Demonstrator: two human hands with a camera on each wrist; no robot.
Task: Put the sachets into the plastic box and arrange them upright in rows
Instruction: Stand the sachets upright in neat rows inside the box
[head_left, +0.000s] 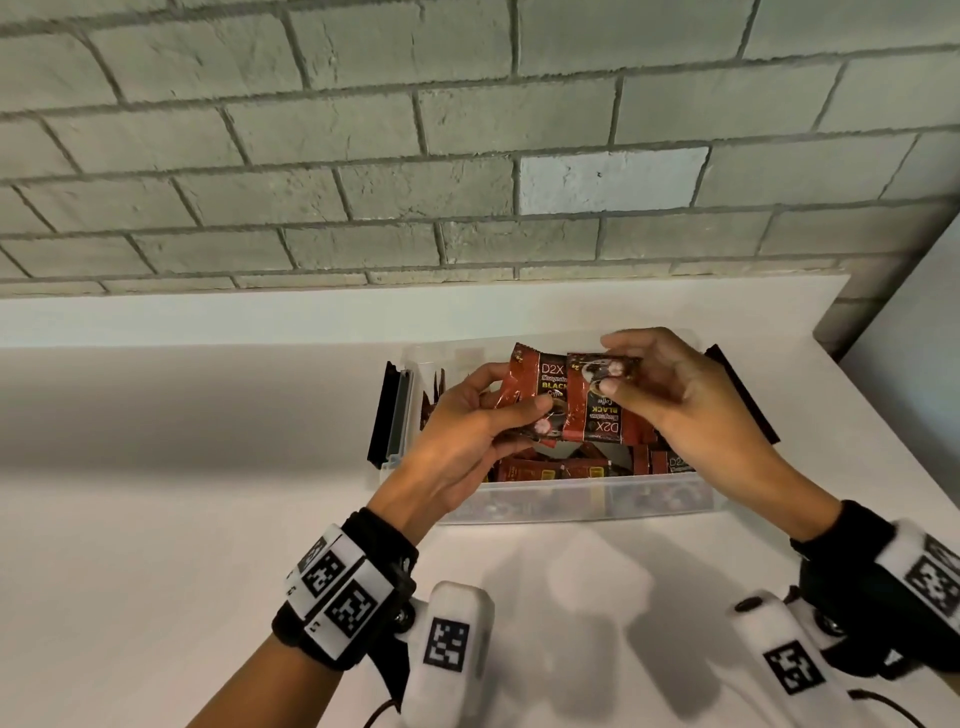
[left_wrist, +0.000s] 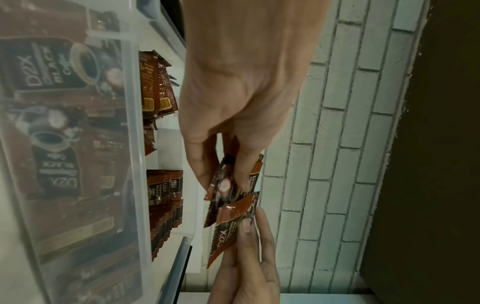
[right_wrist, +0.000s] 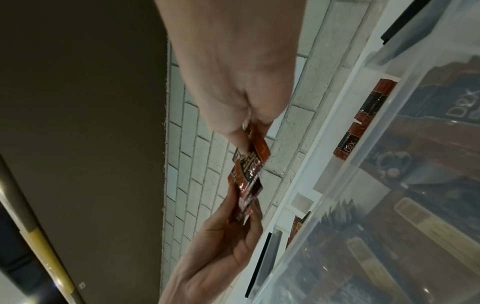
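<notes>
Above the clear plastic box (head_left: 571, 491) on the white table, both hands hold red-and-black coffee sachets. My left hand (head_left: 506, 400) grips one sachet (head_left: 535, 387), printed side up. My right hand (head_left: 610, 364) pinches the top end of a second sachet (head_left: 597, 415), which overlaps the first and reads upside down. In the left wrist view the left hand (left_wrist: 221, 176) holds its sachet (left_wrist: 223, 186) and the right hand's thumb presses the other sachet (left_wrist: 226, 232). Several sachets (head_left: 571, 470) stand upright in rows inside the box; others lean at its left end.
Black latch flaps stick out at the box's left end (head_left: 389, 410) and right end (head_left: 743, 389). A grey brick wall (head_left: 467, 156) rises behind the table. The white tabletop (head_left: 156, 467) stretches left and in front of the box; its edge runs down at the right.
</notes>
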